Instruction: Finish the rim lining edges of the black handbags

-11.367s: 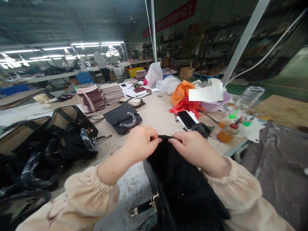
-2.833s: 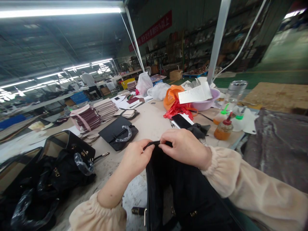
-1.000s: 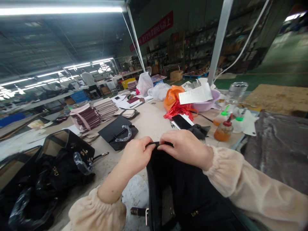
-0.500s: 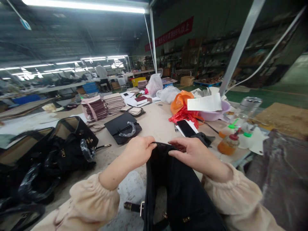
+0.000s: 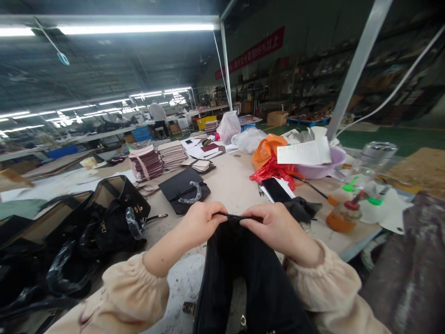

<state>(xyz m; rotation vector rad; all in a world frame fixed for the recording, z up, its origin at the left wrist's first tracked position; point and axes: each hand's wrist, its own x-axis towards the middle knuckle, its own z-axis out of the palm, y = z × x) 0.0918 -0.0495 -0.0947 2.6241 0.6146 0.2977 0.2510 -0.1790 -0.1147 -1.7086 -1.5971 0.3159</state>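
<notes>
An open black bag [image 5: 267,283] occupies the near side of the desk [image 5: 229,181], directly before the person. The grip of the left hand [image 5: 201,223] is closed, thumb and fingers pinching the bag's far rim; the grip of the right hand [image 5: 280,226] pinches the same rim, a short stretch of edge showing between the 2. Beyond lie a flat black handbag [image 5: 182,185] and, to the right, a dark phone [image 5: 275,189]; black bags [image 5: 109,232] crowd the left.
</notes>
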